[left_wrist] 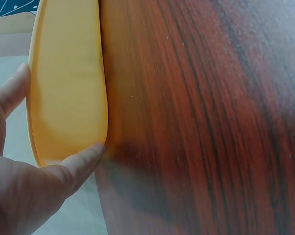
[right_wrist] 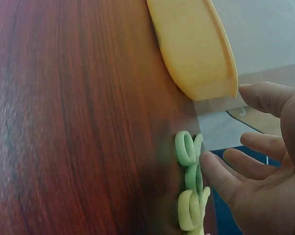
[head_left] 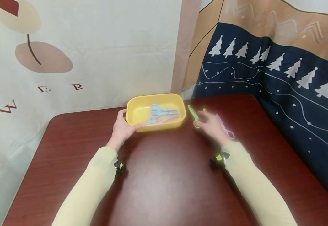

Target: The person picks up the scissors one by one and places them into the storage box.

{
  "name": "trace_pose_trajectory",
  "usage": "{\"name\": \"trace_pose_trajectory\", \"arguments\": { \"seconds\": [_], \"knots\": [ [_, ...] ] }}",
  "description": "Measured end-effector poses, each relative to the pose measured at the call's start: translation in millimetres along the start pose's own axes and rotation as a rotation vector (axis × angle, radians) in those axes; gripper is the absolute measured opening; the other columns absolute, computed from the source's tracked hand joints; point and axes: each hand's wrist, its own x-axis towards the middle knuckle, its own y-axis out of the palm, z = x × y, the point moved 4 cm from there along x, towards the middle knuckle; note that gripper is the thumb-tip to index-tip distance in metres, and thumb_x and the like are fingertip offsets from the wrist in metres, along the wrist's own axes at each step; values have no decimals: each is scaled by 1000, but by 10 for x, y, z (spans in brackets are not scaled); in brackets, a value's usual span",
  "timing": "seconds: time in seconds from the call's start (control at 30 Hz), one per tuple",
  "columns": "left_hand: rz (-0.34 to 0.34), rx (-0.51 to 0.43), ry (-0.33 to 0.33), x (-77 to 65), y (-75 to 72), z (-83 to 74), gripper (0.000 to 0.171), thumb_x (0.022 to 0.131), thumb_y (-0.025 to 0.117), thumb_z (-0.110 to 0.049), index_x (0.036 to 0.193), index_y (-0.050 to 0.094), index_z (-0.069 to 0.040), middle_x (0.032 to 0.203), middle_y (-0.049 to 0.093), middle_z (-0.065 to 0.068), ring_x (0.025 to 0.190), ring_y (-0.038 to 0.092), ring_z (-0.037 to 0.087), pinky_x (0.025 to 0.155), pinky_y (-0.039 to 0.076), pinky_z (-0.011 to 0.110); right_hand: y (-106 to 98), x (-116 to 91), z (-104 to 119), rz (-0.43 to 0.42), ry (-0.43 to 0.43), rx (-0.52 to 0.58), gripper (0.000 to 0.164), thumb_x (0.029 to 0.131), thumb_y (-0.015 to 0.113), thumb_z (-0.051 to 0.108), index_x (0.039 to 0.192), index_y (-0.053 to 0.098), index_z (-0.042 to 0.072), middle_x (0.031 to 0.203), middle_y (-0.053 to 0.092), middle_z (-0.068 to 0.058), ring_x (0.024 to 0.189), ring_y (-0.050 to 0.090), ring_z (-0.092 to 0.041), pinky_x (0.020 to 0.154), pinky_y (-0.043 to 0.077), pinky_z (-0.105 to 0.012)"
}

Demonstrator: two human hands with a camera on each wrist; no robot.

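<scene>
A yellow plastic bin [head_left: 160, 126] stands at the back of the table, with several light blue scissors [head_left: 164, 110] and a pink pair [head_left: 166, 119] lying in it. My left hand [head_left: 122, 129] grips the bin's left end, thumb along the front rim and fingers on the side wall. To the right of the bin, my right hand [head_left: 211, 125] hovers over loose scissors, fingers spread and holding nothing. Beneath it are green scissors [right_wrist: 185, 149] and yellow scissors [right_wrist: 188, 210], partly hidden by the hand in the head view. Pink-purple scissors [head_left: 224, 127] lie just right of them.
The dark red wood-grain table [head_left: 164, 175] has its back edge against a pale printed cloth [head_left: 110, 56]. A navy cloth with white trees [head_left: 265, 78] hangs along the right side. Each wrist wears a small dark camera on a strap.
</scene>
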Motion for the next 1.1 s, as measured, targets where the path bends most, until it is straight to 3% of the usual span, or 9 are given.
{"name": "trace_pose_trajectory", "arguments": {
  "seconds": [0.2, 0.5, 0.83, 1.1],
  "knots": [
    [7, -7, 7, 1, 6, 16, 105, 77, 92, -33, 158, 28, -11, 147, 51, 23, 127, 54, 36, 103, 48, 47, -29, -45, -55, 7, 50, 63, 69, 93, 76, 36, 154, 49, 19, 155, 51, -6, 132, 58, -28, 109, 47, -51],
    [-18, -58, 8, 13, 25, 61, 101, 77, 92, -29, 156, 32, -11, 148, 49, 22, 131, 50, 35, 105, 46, 45, -41, -64, -75, 24, 29, 83, 66, 95, 75, 33, 153, 50, 13, 155, 48, -11, 133, 55, -35, 106, 49, -52],
    [-36, -192, -15, 16, 70, 117, 96, 75, 93, -19, 147, 31, -12, 141, 46, 24, 117, 53, 31, 87, 47, 31, -40, -62, -106, 28, 26, 104, 67, 94, 77, 30, 151, 51, 7, 150, 54, -16, 129, 59, -36, 105, 50, -51],
    [-46, -199, -33, 25, 64, 116, 97, 74, 94, -20, 148, 32, -12, 142, 46, 23, 122, 52, 33, 94, 47, 35, -37, -64, -75, 19, -1, 55, 64, 95, 74, 29, 150, 52, 7, 149, 55, -16, 131, 57, -35, 108, 47, -54]
  ]
}}
